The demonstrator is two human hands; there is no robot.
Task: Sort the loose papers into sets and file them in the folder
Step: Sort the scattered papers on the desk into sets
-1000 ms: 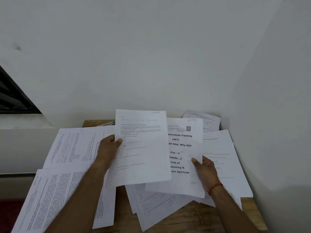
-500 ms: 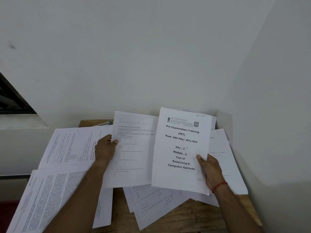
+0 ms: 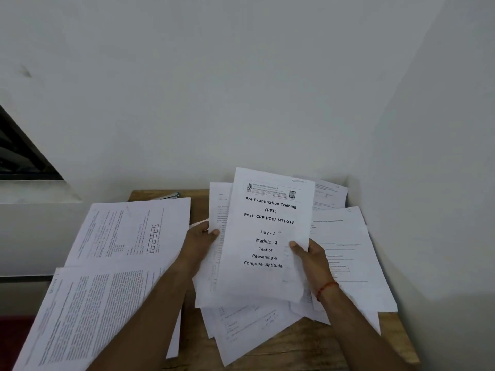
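Over the wooden surface (image 3: 308,349), right hand (image 3: 312,257) fingers (image 3: 294,245) pinch the Pre Examination Training cover sheet (image 3: 267,231) by its 4 o'clock edge; left hand (image 3: 199,246) clamps the question sheet (image 3: 217,204) behind. Thin grips: either page could slip into the loose papers (image 3: 249,325) at 6 o'clock, mixing sets.

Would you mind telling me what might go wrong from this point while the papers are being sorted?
1. The dense printed sheets overhang the left edge of the table under the left forearm; a nudge may slide them off.
2. The cover sheet in the right hand overlaps the page held by the left hand; they may merge into a wrong set.
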